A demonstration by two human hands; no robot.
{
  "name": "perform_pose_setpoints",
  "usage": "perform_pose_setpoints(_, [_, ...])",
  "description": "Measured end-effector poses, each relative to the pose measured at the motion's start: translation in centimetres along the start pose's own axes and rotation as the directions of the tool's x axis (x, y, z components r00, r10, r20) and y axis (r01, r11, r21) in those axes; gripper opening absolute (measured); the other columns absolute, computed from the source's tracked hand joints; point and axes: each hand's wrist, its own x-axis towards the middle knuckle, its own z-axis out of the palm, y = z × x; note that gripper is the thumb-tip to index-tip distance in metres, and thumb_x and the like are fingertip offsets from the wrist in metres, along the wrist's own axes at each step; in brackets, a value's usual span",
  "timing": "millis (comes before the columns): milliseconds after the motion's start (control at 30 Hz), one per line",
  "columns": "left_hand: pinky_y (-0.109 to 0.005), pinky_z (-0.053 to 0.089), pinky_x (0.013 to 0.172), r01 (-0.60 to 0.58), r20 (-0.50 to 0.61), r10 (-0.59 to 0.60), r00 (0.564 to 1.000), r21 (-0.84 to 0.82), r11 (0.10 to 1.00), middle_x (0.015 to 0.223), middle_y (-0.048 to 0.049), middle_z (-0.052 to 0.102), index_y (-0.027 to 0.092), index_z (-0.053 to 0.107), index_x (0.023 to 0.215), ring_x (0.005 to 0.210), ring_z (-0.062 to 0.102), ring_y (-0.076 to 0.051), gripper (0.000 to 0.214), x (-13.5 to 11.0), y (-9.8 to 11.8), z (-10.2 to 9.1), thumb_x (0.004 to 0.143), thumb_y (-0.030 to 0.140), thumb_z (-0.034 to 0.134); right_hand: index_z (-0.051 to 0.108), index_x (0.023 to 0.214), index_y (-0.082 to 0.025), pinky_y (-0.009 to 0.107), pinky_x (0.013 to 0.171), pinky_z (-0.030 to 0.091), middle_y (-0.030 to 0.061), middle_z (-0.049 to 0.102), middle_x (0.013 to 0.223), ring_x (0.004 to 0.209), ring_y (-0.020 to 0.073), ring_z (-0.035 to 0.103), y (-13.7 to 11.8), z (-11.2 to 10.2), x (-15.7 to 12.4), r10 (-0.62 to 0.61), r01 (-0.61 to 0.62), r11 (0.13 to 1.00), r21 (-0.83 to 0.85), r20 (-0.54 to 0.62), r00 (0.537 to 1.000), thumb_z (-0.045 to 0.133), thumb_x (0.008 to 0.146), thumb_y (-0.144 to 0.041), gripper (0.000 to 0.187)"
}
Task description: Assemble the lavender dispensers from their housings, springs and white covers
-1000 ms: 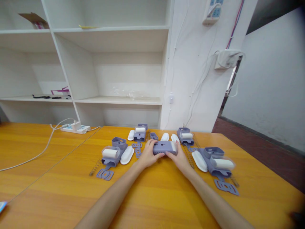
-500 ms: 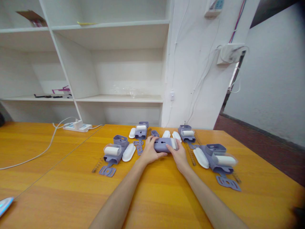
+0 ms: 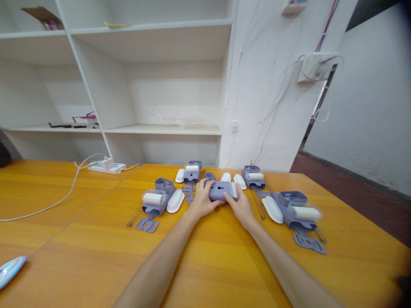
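Observation:
Both hands hold one grey-purple plastic housing (image 3: 221,191) with dark slots on its face and a white part at its right end. My left hand (image 3: 204,200) wraps its left end, thumb along the lower edge. At the right end my right hand (image 3: 239,207) grips it, thumb on the near face. Around them lie sets of similar parts: a grey-purple casing (image 3: 155,208) at left, another casing (image 3: 295,221) at right, white oval caps (image 3: 175,201), white rolls in clear covers (image 3: 153,198), metal springs (image 3: 258,205) and flat cut-out plates (image 3: 147,225).
A white power strip (image 3: 107,166) with a cable sits on the wooden table (image 3: 96,265) at the back left. White shelves (image 3: 167,129) rise behind the table. A white, blue-edged object (image 3: 11,271) lies at the far left edge.
The camera view has shifted slightly, so the scene sits a little differently in the picture. Both hands keep their grip on the housing, which shows little other movement.

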Motion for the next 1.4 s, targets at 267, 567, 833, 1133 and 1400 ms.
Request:
perform_pose_setpoints(267, [-0.042, 0.037, 0.095, -0.006, -0.031, 0.01, 0.999, 0.124, 0.992, 0.12, -0.0105, 0.048, 0.02, 0.044, 0.118, 0.109, 0.045, -0.027, 0.07, 0.0, -0.1, -1.4, 0.062, 0.052, 0.069, 0.045, 0.125, -0.018, 0.035, 0.087, 0.045, 0.0068, 0.061, 0.11, 0.097, 0.0217, 0.058, -0.8, -0.7, -0.2, -0.04, 0.008, 0.984, 0.179, 0.178, 0.983, 0.07, 0.064, -0.036, 0.067])
perform_pose_setpoints(567, [-0.038, 0.042, 0.085, 0.034, -0.026, -0.028, 0.999, 0.254, 0.967, 0.109, -0.009, 0.057, 0.021, 0.053, 0.106, 0.099, 0.053, -0.026, 0.062, -0.3, 0.9, -1.4, 0.063, 0.065, 0.059, 0.049, 0.117, -0.016, 0.037, 0.091, 0.041, 0.009, 0.061, 0.111, 0.099, 0.023, 0.057, -0.4, -0.2, -0.2, 0.036, -0.034, 0.992, 0.125, -0.013, 0.999, 0.065, 0.068, -0.045, 0.059])
perform_pose_setpoints(833, [-0.029, 0.043, 0.07, -0.054, 0.116, 0.037, 0.993, 0.147, 0.988, 0.089, -0.0062, 0.063, 0.021, 0.057, 0.098, 0.08, 0.059, -0.019, 0.041, -0.8, 2.1, -1.9, 0.077, 0.055, 0.05, 0.056, 0.108, -0.013, 0.035, 0.082, 0.047, 0.0094, 0.065, 0.103, 0.093, 0.0242, 0.06, 2.0, -0.2, 1.3, 0.192, -0.168, 0.957, 0.235, -0.083, 0.978, 0.057, 0.069, -0.041, 0.048])
perform_pose_setpoints(1133, [-0.024, 0.035, 0.051, 0.174, 0.047, -0.173, 0.984, -0.001, 0.985, 0.05, 0.0033, 0.051, 0.019, 0.06, 0.097, 0.047, 0.048, -0.012, 0.036, -0.4, 1.4, -1.6, 0.088, 0.044, 0.035, 0.061, 0.111, -0.016, 0.042, 0.1, 0.033, 0.0112, 0.058, 0.12, 0.114, 0.0262, 0.05, 0.9, 0.8, 0.9, 0.006, -0.001, 0.997, -0.071, 0.072, 0.997, 0.053, 0.075, -0.041, 0.044])
perform_pose_setpoints(1400, [-0.033, 0.042, 0.09, 0.018, 0.077, -0.014, 0.997, -0.054, 0.998, 0.103, -0.0063, 0.061, 0.02, 0.069, 0.084, 0.099, 0.056, -0.019, 0.037, 0.0, 1.2, -1.4, 0.089, 0.038, 0.037, 0.058, 0.113, -0.019, 0.036, 0.093, 0.039, 0.009, 0.06, 0.113, 0.106, 0.0213, 0.054, 0.9, 1.6, 1.5, -0.014, 0.03, 0.971, -0.238, 0.069, 0.998, 0.037, 0.086, -0.041, 0.04])
